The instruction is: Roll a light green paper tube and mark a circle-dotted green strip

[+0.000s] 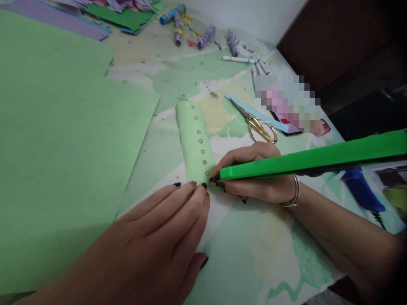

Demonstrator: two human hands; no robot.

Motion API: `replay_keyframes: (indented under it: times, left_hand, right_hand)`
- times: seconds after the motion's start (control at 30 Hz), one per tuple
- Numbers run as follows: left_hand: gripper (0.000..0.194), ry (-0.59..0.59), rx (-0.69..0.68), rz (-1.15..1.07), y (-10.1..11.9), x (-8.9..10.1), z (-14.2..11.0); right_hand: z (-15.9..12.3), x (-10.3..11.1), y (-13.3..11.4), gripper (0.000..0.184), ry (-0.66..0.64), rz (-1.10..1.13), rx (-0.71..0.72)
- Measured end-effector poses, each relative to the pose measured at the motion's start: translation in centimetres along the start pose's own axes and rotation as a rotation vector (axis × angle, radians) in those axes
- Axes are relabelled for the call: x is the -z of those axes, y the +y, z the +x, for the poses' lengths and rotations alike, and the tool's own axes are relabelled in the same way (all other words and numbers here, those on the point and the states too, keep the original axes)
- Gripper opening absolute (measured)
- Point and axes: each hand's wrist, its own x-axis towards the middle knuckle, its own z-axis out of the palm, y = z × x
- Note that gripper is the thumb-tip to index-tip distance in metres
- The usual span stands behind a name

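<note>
A folded strip of light green paper (193, 140) lies on the table, with a row of small dark circles drawn down it. My left hand (165, 228) rests flat over the strip's near end, fingers stretched out and holding nothing. At the strip's lower right edge my right hand (257, 178) is closed around a long bright green pen (305, 163). The pen's dark tip meets the paper by the lowest circle, close to my left fingertips. Part of the strip's near end is hidden under my left fingers.
Large light green sheets (63, 140) cover the left side. Gold-handled scissors (259, 127) lie on a blue paper strip (276, 120). Several white markers (238, 59), curled purple paper rolls (206, 37) and a blue roll (172, 15) sit farther back. A blue tool (362, 188) is at right.
</note>
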Motion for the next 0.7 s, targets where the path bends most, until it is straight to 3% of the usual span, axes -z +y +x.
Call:
replay_keyframes:
  times: [0.33, 0.5, 0.7]
  left_hand:
    - [0.043, -0.047, 0.035, -0.031, 0.0, 0.2, 0.0]
    - [0.030, 0.062, -0.073, 0.023, 0.1, 0.8, 0.6]
    - [0.036, 0.014, -0.060, -0.088, 0.0, 1.0, 0.9]
  right_hand:
    - [-0.2, -0.6, 0.5, 0.013, 0.072, 0.057, 0.067]
    - [-0.2, -0.5, 1.2, 0.017, 0.094, 0.091, 0.153]
    - [0.2, -0.4, 1.4, 0.015, 0.131, 0.120, 0.093]
